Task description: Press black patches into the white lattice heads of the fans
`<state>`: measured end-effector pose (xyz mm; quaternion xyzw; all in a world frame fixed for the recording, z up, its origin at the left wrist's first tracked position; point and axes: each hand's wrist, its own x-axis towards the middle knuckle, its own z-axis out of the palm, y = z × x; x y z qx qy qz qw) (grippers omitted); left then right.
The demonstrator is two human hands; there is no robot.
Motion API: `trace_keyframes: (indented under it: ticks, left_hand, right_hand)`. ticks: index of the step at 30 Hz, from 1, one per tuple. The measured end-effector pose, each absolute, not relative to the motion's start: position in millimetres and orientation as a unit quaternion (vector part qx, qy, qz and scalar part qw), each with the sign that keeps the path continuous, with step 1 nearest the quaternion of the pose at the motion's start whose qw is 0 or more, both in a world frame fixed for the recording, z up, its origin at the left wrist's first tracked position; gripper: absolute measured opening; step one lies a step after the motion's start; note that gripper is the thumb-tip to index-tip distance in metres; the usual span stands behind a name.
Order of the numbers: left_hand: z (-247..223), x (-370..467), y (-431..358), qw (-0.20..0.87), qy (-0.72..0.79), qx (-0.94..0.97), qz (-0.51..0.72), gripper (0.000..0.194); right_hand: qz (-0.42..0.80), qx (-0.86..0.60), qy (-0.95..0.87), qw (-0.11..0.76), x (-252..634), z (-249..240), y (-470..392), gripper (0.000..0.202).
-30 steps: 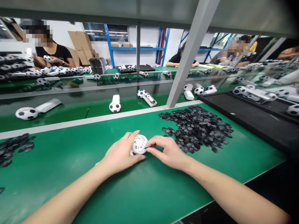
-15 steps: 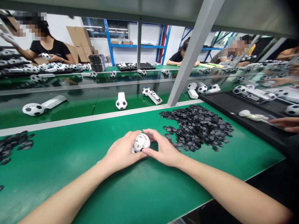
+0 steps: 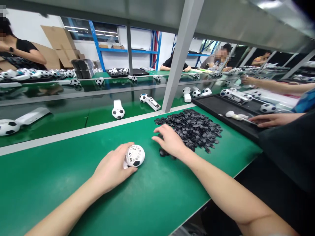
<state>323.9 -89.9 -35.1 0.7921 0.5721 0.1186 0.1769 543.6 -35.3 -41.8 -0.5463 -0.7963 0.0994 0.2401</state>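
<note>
My left hand (image 3: pixel 114 167) is wrapped round a white ball-shaped housing (image 3: pixel 135 155) with an openwork top and a black patch on its lower side. The housing rests low over the green table (image 3: pixel 137 200). To its right, my right hand (image 3: pixel 169 141) is off the housing, with thumb and fingers apart and nothing seen between them. It is at the left edge of a heap of small black pieces (image 3: pixel 197 129), partly covering some of them.
Behind a pale rail (image 3: pixel 61 133), a belt carries football-patterned devices (image 3: pixel 118 109). A grey post (image 3: pixel 177 59) rises beyond the heap. At right lies a black tray (image 3: pixel 219 109) with devices, a co-worker's hand (image 3: pixel 267 120) over it. Other people sit farther back.
My right hand has let go of the housing and moved right to the black pieces, its fingers parted. My left hand still holds the housing. The view has turned to the right.
</note>
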Motion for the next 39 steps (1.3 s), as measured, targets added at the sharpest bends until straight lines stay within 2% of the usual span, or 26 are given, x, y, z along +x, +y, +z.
trace_keyframes:
  ticks: [3,5,9,15,19,23,27,34,39]
  left_hand:
    - [-32,319,-88,0.146,0.529,0.828,0.113,0.057]
    - [-29,316,-86,0.125,0.496,0.853,0.106,0.06]
    - [-28,311,-83,0.102,0.484,0.863,0.106,0.068]
    - [-36,311,-81,0.091,0.464,0.871,0.133,0.07]
    - [-35,312,-81,0.094,0.469,0.869,0.13,0.069]
    - [-34,312,-81,0.096,0.47,0.868,0.129,0.069]
    - [-35,313,-81,0.095,0.474,0.867,0.122,0.069]
    - [-36,313,-80,0.091,0.494,0.859,0.104,0.064]
    - [-35,313,-81,0.096,0.486,0.861,0.117,0.063]
  right_hand:
    - [0.037,-0.639,-0.758,0.125,560,-41,-25,0.016]
    - [0.049,-0.642,-0.759,0.097,565,-42,-22,0.011]
    - [0.07,-0.6,-0.79,0.103,560,-43,-24,0.011]
    - [0.129,-0.485,-0.842,0.197,546,-43,-36,0.018]
    - [0.139,-0.508,-0.831,0.179,545,-43,-39,0.012]
    - [0.149,-0.535,-0.808,0.197,550,-44,-37,0.004]
    - [0.133,-0.517,-0.814,0.23,551,-45,-36,0.014]
    - [0.15,-0.471,-0.85,0.18,544,-48,-39,0.011]
    - [0.153,-0.5,-0.839,0.15,541,-44,-41,0.012]
